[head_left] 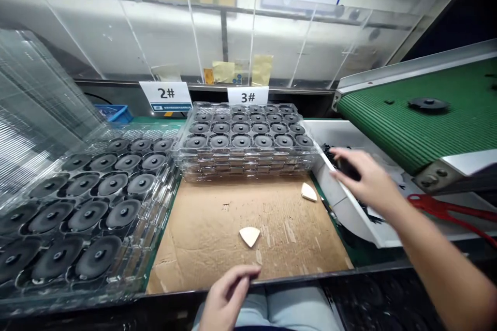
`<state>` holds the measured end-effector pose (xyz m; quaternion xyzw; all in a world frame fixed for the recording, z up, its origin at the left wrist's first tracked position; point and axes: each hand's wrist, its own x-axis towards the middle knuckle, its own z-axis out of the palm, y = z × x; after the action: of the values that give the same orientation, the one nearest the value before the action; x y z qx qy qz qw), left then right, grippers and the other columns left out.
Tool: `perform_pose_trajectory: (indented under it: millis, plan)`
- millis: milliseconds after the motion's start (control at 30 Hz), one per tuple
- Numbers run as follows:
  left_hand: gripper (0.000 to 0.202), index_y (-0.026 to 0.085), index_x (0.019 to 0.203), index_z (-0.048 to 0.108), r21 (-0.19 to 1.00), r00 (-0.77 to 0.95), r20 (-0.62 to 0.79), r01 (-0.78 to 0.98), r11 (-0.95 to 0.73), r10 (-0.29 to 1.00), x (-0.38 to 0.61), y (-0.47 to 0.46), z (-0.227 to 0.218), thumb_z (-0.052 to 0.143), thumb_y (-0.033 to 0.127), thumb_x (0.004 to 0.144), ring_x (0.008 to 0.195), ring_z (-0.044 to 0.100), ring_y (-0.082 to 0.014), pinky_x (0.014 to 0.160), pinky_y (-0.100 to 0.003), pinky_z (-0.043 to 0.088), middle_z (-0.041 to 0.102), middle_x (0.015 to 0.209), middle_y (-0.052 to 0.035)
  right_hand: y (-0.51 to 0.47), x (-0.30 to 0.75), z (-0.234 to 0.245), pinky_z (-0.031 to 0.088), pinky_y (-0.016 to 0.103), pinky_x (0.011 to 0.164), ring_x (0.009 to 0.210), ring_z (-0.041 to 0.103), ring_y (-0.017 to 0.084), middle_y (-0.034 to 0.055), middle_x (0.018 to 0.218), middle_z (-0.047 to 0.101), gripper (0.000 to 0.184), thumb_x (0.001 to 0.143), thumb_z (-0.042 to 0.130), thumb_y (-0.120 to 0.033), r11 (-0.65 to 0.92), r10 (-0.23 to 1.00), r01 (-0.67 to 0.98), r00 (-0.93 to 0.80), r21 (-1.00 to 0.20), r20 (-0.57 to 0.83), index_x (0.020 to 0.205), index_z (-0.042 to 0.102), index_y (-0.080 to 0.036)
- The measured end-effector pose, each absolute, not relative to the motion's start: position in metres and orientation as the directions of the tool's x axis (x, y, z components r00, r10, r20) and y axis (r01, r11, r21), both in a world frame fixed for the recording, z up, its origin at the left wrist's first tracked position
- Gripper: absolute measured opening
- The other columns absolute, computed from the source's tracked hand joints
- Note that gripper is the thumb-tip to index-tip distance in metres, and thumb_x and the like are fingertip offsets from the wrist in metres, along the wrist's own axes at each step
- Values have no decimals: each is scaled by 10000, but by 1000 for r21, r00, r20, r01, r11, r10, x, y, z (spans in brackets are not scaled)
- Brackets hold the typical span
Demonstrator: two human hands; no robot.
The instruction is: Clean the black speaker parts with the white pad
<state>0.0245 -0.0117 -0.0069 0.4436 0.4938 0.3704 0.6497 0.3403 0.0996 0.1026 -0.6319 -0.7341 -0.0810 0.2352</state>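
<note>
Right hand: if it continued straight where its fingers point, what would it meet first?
Probably the stack of clear plastic trays; if the right hand sits lower than it looks, the white bin's rim comes first.

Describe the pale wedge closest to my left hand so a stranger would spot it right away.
Find the brown cardboard sheet in front of the stacked clear trays. Toward its near edge, just beyond the left hand, lies a small cream wedge. The similar piece sits farther back, beside the white bin; this one is nearer the wearer.
</note>
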Motion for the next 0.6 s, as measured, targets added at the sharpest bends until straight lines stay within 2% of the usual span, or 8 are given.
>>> perform_pose_trajectory:
  millis: [67, 133, 233, 300, 367, 433, 500, 600]
  plan:
    - [269, 308, 971, 712, 848, 265, -366, -300, 437, 892, 56, -5, -3, 664, 436, 740, 990, 649, -275, 904, -420, 488, 717, 1043, -92, 64, 310, 79, 522, 302, 851, 1002, 625, 187, 77, 1084, 644, 402, 858, 565, -397, 308, 904, 917, -198, -255, 379, 1216, 555, -214]
    - [436, 318, 1091, 658, 761, 318, -317, -477, 439, 894, 88, -8, -6, 738, 419, 674, 1089, 607, -279, 925, -411, 472, 647, 1208, -99, 27, 282, 53, 541, 273, 829, 972, 639, 174, 63, 1041, 638, 413, 857, 574, -352, 355, 911, 876, -245, -327, 332, 1251, 521, -241]
    - [644, 327, 1151, 628, 660, 402, -234, -604, 448, 885, 117, -18, -17, 828, 407, 545, 1185, 545, -290, 988, -398, 420, 578, 1308, -100, -18, 251, 15, 540, 265, 829, 1018, 627, 184, 86, 1118, 586, 483, 897, 492, -287, 271, 957, 761, -148, -589, 249, 1370, 396, -262]
    - [651, 322, 1113, 657, 643, 436, -225, -605, 469, 871, 121, -21, -25, 855, 390, 496, 1137, 575, -282, 992, -388, 410, 598, 1272, -99, -35, 237, -7, 543, 283, 826, 1076, 608, 223, 110, 1215, 556, 501, 926, 415, -393, 189, 969, 709, -24, -679, 245, 1405, 352, -260]
    - [633, 335, 1069, 681, 645, 452, -257, -578, 500, 854, 113, -21, -31, 868, 381, 466, 1080, 603, -277, 964, -387, 425, 597, 1267, -88, -42, 228, -23, 536, 330, 846, 1114, 590, 263, 122, 1280, 542, 581, 926, 293, -547, 169, 962, 692, 38, -702, 269, 1428, 321, -254]
    - [648, 359, 1053, 684, 645, 448, -303, -553, 527, 841, 99, -19, -33, 878, 381, 435, 1042, 616, -276, 946, -392, 433, 579, 1288, -72, -39, 222, -30, 525, 364, 863, 1111, 592, 280, 118, 1286, 559, 666, 898, 230, -631, 222, 952, 693, -1, -686, 307, 1442, 299, -253]
    - [666, 371, 1037, 684, 650, 426, -351, -531, 544, 834, 85, -17, -32, 885, 390, 402, 972, 637, -264, 953, -402, 426, 617, 1220, -64, -32, 216, -30, 520, 364, 861, 1081, 608, 275, 113, 1266, 583, 676, 897, 275, -622, 326, 931, 682, -111, -655, 348, 1459, 271, -245]
    - [703, 333, 993, 687, 671, 321, -414, -524, 524, 852, 68, -18, -24, 888, 424, 326, 947, 636, -270, 973, -411, 413, 663, 1092, -65, -21, 207, -19, 509, 367, 869, 1097, 597, 268, 133, 1279, 575, 719, 902, 415, -495, 520, 853, 621, -342, -587, 393, 1496, 137, -202]
